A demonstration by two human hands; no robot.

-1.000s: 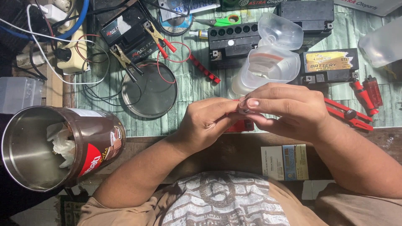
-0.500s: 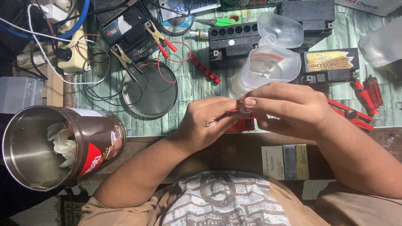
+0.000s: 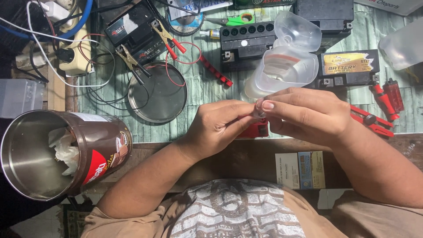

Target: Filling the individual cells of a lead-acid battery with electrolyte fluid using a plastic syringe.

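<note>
The left hand [image 3: 218, 128] and the right hand [image 3: 308, 114] are seen brought together above the near edge of the table [image 3: 202, 92]. A small clear piece [image 3: 259, 110] is pinched between the fingertips of both hands; the fingers of each hand are closed together on it, the right thumb lying across its top. What kind of piece it is cannot be told, as most of it is hidden by the fingers. A red object [image 3: 255, 128] is noted on the table directly beneath the hands, partly covered by them.

Just behind the hands a clear plastic container [image 3: 286, 70] is found lying on the table, with a red band visible inside it. A black battery with a row of open cell holes [image 3: 246, 42] stands behind it, and a second battery with a gold label [image 3: 348, 66] lies to the right. A round metal lid [image 3: 161, 92] rests left of the hands, with a battery [image 3: 136, 37] fitted with red-handled clips [image 3: 169, 39] beyond it. Red pliers [image 3: 372, 119] are observed at the right wrist. A brown tin [image 3: 66, 154] is seen lying on its side at the left, off the table edge, with white paper inside.
</note>
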